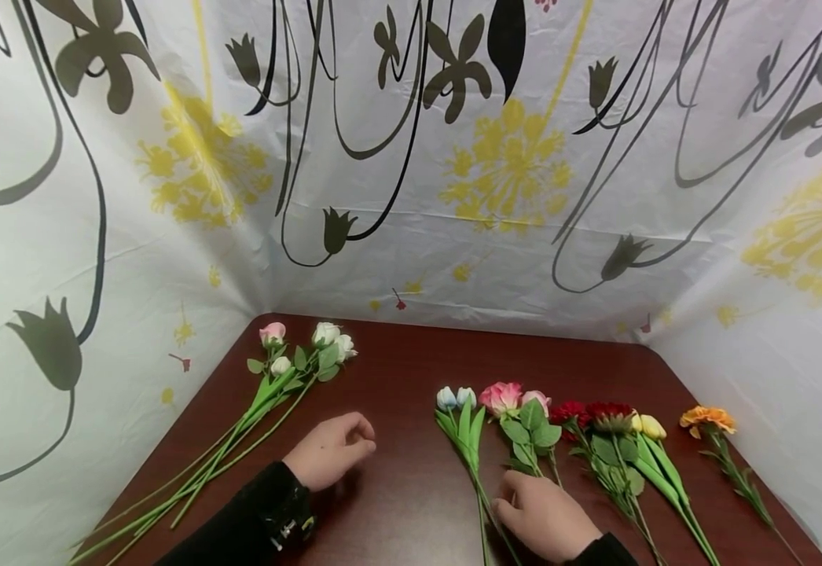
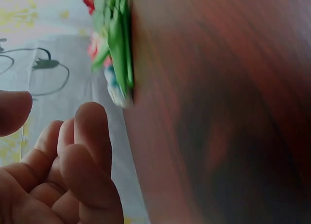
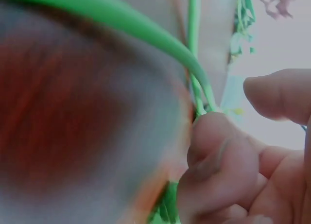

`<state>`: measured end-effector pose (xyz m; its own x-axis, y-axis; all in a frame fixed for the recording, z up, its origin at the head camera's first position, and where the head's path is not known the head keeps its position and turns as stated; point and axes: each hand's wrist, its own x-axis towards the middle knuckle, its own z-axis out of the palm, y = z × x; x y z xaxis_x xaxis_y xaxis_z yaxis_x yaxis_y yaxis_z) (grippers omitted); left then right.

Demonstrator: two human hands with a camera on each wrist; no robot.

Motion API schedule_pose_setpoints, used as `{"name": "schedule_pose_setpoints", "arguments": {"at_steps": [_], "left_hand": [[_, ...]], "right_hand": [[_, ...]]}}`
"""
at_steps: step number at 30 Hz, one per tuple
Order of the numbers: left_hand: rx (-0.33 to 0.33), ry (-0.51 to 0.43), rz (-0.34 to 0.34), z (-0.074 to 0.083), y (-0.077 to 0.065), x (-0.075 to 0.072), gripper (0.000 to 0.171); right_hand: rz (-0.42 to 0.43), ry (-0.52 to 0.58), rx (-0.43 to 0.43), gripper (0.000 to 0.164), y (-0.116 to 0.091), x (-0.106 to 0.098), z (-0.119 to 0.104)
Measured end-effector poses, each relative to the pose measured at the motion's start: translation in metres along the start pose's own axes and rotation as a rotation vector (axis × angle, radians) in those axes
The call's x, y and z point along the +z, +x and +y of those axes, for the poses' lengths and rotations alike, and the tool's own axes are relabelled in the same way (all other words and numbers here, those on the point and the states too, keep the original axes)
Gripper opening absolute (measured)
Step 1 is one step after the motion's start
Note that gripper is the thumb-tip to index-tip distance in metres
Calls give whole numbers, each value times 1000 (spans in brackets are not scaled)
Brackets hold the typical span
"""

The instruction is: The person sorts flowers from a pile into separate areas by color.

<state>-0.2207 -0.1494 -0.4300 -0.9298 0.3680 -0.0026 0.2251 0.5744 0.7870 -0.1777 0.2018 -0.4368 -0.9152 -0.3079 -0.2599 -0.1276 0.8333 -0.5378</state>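
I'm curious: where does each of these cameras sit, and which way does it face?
Head: on the person's head, facing forward and down at the table, flowers and printed sheet; the left hand, right hand and dark sleeves show.
Left wrist: on that wrist, facing across the table toward flowers, picture tipped sideways; left fingers show.
Right wrist: on that wrist, looking closely at green stems; right fingers show.
Shared: head and left-wrist views both include the pale tulips.

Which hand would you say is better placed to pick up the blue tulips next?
The right hand, probably: it is close beside the blue tulips, while the left hand is farther from them.
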Motion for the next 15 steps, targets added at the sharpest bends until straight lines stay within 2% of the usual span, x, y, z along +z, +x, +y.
{"name": "schedule_pose_setpoints", "arguments": {"at_steps": [5, 11, 15], "left_hand": [[-73, 77, 61, -8, -6, -18, 17], [-159, 246, 165, -26, -13, -45, 12], [-208, 303, 189, -37, -18, -62, 12]], "right_hand": [[63, 11, 13, 18, -8, -12, 6], [123, 49, 57, 18, -13, -22, 20], [136, 87, 99, 23, -17, -27, 30]]}}
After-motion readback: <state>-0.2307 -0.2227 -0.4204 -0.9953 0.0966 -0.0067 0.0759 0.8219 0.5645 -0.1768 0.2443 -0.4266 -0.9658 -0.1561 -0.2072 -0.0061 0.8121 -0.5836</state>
